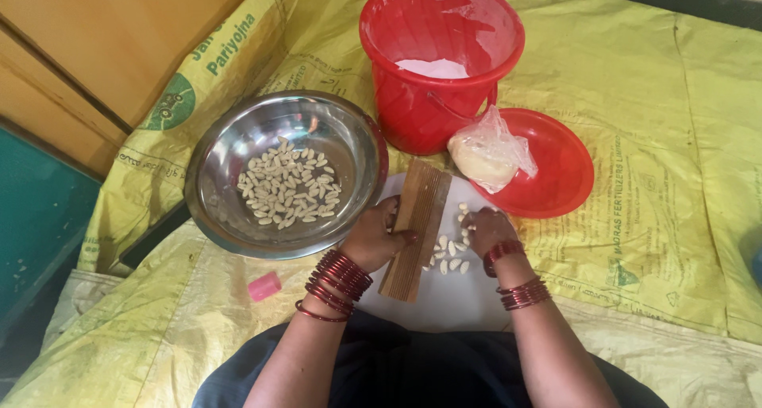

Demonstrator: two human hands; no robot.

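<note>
On white board (456,297): left hand (373,240) clamped on ribbed wooden strip (416,227), right hand (488,229) apart, fingertips among few small pale dough shells (449,253); many finished shells already in steel bowl (218,170), dough lump in bag (486,155) on red lid (559,170) seemingly left.

Bucket (441,59): red. Plate (556,174): red. Bowl (286,174): silver. Board (415,229): brown, ridged. Sheet (675,138): yellow with green print. Bangles (337,281): dark red. Small block (264,286): pink.
</note>
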